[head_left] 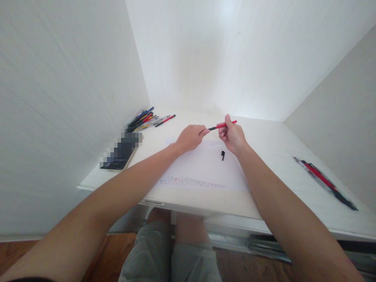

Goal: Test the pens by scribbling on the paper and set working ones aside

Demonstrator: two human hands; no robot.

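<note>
A red pen with a black grip section (221, 125) is held nearly level above a white sheet of paper (202, 166). My left hand (192, 137) pinches its black left end between thumb and fingers. My right hand (232, 135) is closed around the red part, with the red end sticking out past the thumb. Below my right hand a small black pen cap (223, 155) lies on the paper. Rows of small black and red writing run along the near edge of the sheet, and fainter writing shows near its far edge.
A pile of pens (142, 120) lies at the back left, with a red and black pen (165, 120) beside it. A phone (120, 154) rests at the left edge. Several pens (324, 182) lie on the right of the white desk (270, 145). Walls enclose the desk.
</note>
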